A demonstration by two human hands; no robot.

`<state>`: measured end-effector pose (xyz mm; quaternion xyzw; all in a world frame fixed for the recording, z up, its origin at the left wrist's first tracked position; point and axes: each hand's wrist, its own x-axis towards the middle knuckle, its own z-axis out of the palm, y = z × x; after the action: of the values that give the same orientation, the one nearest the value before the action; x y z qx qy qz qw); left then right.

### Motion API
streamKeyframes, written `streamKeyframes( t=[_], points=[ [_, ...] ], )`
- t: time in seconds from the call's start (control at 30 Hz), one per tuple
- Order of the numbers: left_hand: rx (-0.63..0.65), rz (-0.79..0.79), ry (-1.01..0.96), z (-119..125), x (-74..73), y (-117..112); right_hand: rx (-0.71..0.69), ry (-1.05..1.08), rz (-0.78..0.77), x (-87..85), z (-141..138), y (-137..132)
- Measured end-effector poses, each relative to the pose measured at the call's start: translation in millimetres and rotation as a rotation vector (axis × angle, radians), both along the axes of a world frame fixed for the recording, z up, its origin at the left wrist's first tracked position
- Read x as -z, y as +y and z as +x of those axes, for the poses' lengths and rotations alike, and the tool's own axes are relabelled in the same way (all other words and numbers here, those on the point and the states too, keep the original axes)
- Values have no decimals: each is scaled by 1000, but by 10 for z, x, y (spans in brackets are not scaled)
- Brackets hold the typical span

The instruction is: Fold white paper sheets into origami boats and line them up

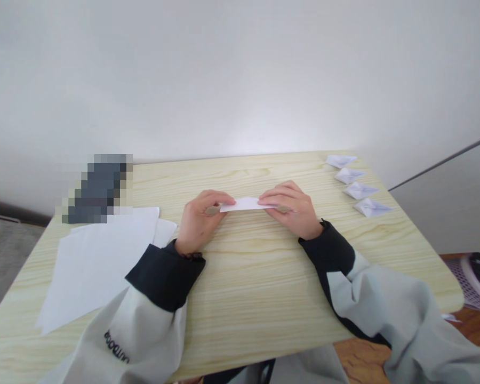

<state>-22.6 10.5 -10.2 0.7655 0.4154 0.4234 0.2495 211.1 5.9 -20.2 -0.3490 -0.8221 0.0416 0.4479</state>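
Note:
A narrow folded piece of white paper (246,204) is held level between my two hands above the middle of the table. My left hand (203,217) pinches its left end between thumb and fingers. At the right end, my right hand (294,208) grips it the same way, with the fingers laid over the top edge. The ends of the paper are partly hidden behind the fingers.
White paper sheets (100,266) lie in a loose stack at the left, below a pixelated dark object (98,189). Several folded paper boats (360,191) stand in a row at the table's (256,298) back right. A wall (240,80) rises behind; a basket (470,280) stands on the floor at right.

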Motion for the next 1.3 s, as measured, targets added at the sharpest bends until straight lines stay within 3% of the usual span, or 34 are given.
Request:
streamKeyframes(
  t=[0.17,0.33,0.73,0.87,1.13,1.3],
  points=[
    [43,98,279,-17,30,17,18,-218,-136,35,8,10],
    [39,141,460,-7,45,15,55,-254,-227,34,9,-9],
    [12,71,445,-5,65,54,99,-88,-368,38,60,55],
    [-8,39,457,11,54,46,82,-74,-347,36,66,47],
    [0,77,507,-8,47,45,154,-263,-206,39,124,46],
    [-2,34,470,-26,58,58,158,-182,-291,38,100,55]
  ],
)
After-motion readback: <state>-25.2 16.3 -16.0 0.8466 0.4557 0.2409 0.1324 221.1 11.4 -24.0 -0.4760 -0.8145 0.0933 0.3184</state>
